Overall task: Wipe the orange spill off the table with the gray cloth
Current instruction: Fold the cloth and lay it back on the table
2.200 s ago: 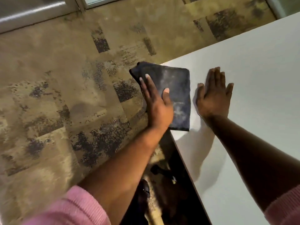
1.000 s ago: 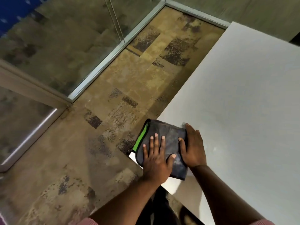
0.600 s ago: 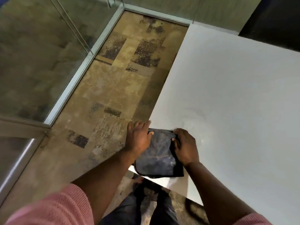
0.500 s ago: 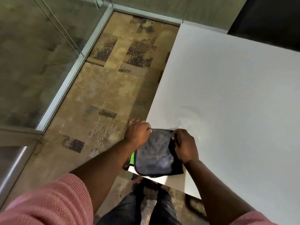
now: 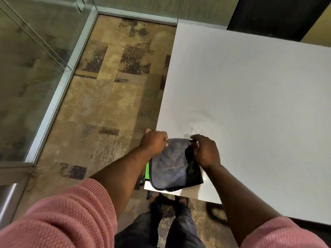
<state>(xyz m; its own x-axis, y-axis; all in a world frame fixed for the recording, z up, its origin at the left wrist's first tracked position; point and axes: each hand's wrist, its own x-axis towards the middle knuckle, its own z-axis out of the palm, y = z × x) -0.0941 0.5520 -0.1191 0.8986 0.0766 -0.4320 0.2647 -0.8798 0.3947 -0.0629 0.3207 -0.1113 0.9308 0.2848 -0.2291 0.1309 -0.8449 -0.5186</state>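
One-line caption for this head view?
Both hands, left hand and right hand, pinch the gray cloth's far edge at the table corner.

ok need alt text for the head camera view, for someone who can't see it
Both hands pinch the far corners of a folded gray cloth at the near corner of a white table: left hand, right hand. Faint smears mark the tabletop just beyond it; no orange spill is visible. Patterned carpet lies to the left.
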